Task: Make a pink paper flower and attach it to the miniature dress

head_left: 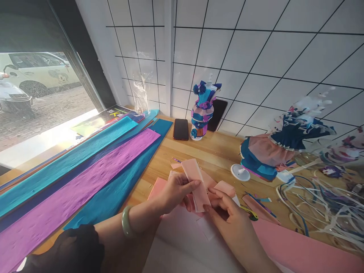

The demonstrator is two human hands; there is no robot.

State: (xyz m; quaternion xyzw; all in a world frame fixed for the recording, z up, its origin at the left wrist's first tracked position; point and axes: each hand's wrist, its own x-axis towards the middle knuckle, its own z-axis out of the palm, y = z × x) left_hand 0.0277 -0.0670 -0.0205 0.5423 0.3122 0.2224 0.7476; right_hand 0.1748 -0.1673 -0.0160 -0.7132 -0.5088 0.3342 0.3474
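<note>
Between my two hands a folded strip of pale pink crepe paper [196,176] is held up over the table. My left hand [178,189] pinches its left edge with the thumb laid across the front. The fingers of my right hand [230,214] close on the lower right corner of the same strip. Beneath and behind lie more pink paper pieces [226,186], partly hidden by the hands. A white sheet [176,239] spreads below them toward me. Just beyond the right hand shows a yellow-green cutter handle [251,213], mostly covered.
Long crepe sheets in teal, blue and purple [93,182] cover the left side. A phone [181,129] lies at the back beside a small dressed form [202,113]. At right stand a larger dressed form [264,151], tangled white strips [315,204] and a pink sheet [301,242].
</note>
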